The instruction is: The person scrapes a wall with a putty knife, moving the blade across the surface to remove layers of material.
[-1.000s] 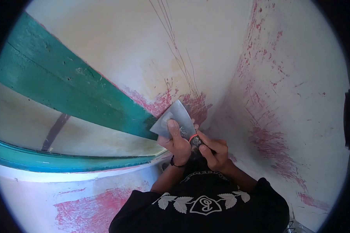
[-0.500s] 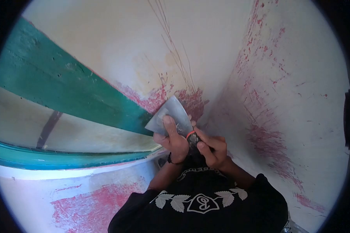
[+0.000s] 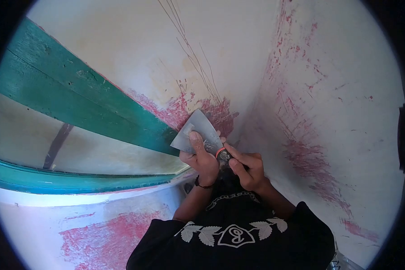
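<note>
A wide metal putty knife [image 3: 204,129] is held in front of my chest, its blade pointing up and to the left. My left hand [image 3: 202,158] grips the blade, thumb flat on its face and fingers behind it. Pale residue marks the blade near the handle. My right hand [image 3: 249,168] is closed round the dark handle, which has an orange ring where it meets the blade. Beyond the blade's edge, the white wall [image 3: 135,54] carries a patch of exposed red paint [image 3: 180,110] that the blade partly overlaps in view.
A green board [image 3: 76,85] slants down from the upper left towards my hands, with a teal ledge [image 3: 85,182] below it. On the right, another wall [image 3: 360,121] has scraped red streaks. More red [image 3: 108,238] shows at the lower left. Long cracks run above the blade.
The view has shifted slightly, so the walls and green board sit a little differently. Both hands keep the same hold on the putty knife.
</note>
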The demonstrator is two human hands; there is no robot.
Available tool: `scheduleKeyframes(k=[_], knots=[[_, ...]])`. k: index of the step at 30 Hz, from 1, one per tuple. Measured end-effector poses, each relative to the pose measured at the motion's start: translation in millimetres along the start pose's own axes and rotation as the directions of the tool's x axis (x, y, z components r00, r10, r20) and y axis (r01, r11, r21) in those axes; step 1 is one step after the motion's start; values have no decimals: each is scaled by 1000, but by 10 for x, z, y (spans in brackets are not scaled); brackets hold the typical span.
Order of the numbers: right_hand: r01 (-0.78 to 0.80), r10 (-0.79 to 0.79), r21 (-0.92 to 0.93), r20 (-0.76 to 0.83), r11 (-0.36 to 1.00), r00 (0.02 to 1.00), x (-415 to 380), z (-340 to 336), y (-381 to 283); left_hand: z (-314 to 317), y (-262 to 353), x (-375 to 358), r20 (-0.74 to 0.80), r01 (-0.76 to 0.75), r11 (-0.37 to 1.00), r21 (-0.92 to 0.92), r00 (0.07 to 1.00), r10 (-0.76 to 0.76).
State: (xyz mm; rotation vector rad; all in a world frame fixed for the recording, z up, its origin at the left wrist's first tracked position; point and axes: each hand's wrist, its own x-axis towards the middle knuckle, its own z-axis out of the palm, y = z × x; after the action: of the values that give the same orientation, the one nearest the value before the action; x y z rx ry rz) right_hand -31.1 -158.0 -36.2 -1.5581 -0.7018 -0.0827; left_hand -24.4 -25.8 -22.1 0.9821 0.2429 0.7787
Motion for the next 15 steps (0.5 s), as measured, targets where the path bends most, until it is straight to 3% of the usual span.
scheduleKeyframes(k=[5, 12, 15], knots=[[-39, 39, -13, 9, 999, 999, -54, 70, 98, 15, 23, 48, -13, -31, 999, 41, 999, 32], [74, -74, 8, -46, 997, 996, 63, 156, 57, 23, 109, 178, 71, -41, 996, 77, 997, 36], [101, -102, -13, -67, 995, 993, 156, 192, -39, 134, 252, 296, 121, -159, 985, 72, 981, 150]])
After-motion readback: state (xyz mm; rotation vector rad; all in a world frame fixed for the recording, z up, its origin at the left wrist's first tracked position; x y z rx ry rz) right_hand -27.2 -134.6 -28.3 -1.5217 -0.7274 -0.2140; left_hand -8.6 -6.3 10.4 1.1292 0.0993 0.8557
